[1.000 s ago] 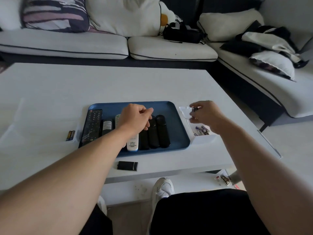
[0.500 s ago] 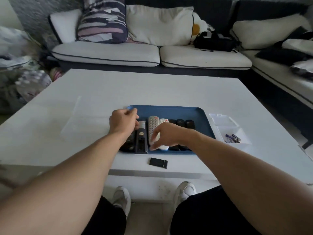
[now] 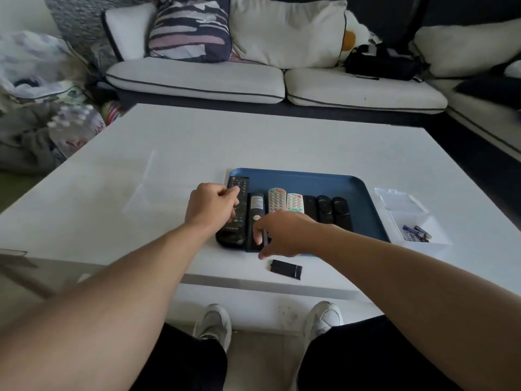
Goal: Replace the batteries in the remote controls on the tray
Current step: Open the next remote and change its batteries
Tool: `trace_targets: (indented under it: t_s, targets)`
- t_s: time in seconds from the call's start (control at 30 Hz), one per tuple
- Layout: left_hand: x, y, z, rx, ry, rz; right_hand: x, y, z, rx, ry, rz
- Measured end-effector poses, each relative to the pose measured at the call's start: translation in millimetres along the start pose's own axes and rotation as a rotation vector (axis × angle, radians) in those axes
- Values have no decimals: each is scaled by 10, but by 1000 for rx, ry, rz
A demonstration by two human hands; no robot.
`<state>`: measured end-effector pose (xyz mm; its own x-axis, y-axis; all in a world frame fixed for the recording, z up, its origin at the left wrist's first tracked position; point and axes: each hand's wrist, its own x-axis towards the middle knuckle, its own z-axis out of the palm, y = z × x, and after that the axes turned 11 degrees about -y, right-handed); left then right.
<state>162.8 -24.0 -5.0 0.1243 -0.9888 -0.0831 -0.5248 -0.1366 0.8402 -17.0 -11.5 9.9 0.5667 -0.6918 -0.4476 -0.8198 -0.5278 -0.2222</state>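
Blue plastic tray (image 3: 358, 193) with a shallow rolled rim sits on our glossy white counter (image 3: 253, 142), holding seven remotes side by side: a wide black one (image 3: 241, 187) at 9 o'clock of the row, a slim black one (image 3: 256, 210) beside it lying back-up with a label showing, two grey-white button-faced ones (image 3: 276, 199), then three smooth black sticks (image 3: 341, 211) toward 3 o'clock. Our left hand (image 3: 210, 207) is loosely curled over the wide remote; whether it pinches anything we cannot tell. Our right hand (image 3: 282, 235) is spread half open, fingertips down on the slim remote's near end, gripping nothing we can see. A matte black cover (image 3: 286, 268) lies loose at 6 o'clock of the tray, close to the counter edge, so a forearm sweep could knock it to the floor. Fresh cells (image 3: 417, 234) sit in a clear box (image 3: 423, 215) at 3 o'clock; being round, they roll if tipped. Slick housings packed touching, so prying one may shunt its neighbours. Polarity mix-up is the other likely fault.
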Motion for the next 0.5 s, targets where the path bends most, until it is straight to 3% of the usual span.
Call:
trace_targets:
  t_s: [0.17, 0.33, 0.5]
  targets:
    - [25, 74, 12, -31, 20, 13, -61, -51, -137, -45, 72, 14]
    - [-1, 229, 58, -106, 71, -83, -278, 14, -381, 46, 203, 73]
    - [-111, 452, 137, -432, -333, -129, -386, -34, -488, 58, 373, 51]
